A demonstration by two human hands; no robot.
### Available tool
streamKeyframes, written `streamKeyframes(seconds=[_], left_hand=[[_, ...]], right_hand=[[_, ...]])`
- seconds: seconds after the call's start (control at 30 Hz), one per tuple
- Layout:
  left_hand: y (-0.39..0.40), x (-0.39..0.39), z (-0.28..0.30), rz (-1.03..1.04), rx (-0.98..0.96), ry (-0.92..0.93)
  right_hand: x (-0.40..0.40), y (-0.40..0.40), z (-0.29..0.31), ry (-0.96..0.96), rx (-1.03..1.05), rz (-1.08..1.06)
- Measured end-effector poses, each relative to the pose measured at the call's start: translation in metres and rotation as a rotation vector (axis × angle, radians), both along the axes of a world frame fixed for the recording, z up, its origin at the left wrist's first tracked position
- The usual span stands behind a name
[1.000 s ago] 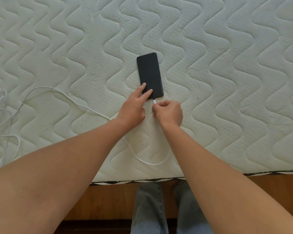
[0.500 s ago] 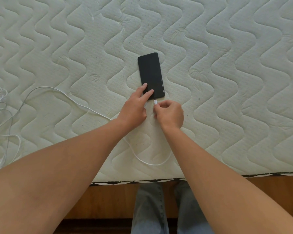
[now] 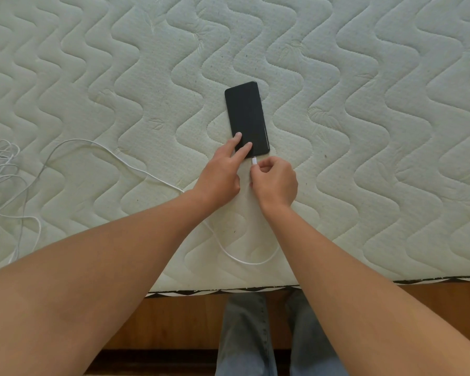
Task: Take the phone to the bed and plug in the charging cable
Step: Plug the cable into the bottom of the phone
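The phone (image 3: 247, 119) is lying flat on the mattress (image 3: 377, 131), near its front edge. The left hand (image 3: 220, 172) is pressing two stretched fingers on the screen, and the right hand (image 3: 274, 180) is pinching the white charging cable (image 3: 120, 158) plug at the phone's lower end.

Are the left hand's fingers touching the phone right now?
Touching. The head view shows two fingers of the left hand resting on the near end of the phone's dark screen, with no gap visible between them.
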State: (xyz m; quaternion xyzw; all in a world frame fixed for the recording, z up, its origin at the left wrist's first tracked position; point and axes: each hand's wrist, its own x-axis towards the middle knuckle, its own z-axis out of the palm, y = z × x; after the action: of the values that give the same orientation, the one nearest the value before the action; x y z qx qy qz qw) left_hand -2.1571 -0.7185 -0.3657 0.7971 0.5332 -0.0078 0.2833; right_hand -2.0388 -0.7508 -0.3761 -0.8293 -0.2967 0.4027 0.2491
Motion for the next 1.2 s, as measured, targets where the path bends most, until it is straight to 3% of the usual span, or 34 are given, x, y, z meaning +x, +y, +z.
streamKeyframes(seconds=[0.27,0.43,0.63,0.83,1.0,1.2], left_hand=[[0.029,0.011,0.008,-0.033,0.071,0.09],[0.057,0.027,0.009,0.128,0.069,0.143],[0.085,0.048,0.005,0.064,-0.036,0.266],[0.093,0.039,0.002,0.028,0.02,0.219],[0.1,0.038,0.004,0.046,-0.041,0.158],[0.116,0.038,0.01,0.009,-0.044,0.247]], right_hand=[[0.004,0.002,-0.001,0.031,-0.001,0.016],[0.002,0.001,-0.003,0.065,-0.017,-0.043],[0.005,-0.003,-0.002,0.134,0.013,-0.061],[0.008,-0.001,-0.003,0.142,0.011,-0.051],[0.004,0.0,-0.003,0.103,0.011,-0.068],[0.002,0.001,-0.005,0.065,0.023,-0.029]])
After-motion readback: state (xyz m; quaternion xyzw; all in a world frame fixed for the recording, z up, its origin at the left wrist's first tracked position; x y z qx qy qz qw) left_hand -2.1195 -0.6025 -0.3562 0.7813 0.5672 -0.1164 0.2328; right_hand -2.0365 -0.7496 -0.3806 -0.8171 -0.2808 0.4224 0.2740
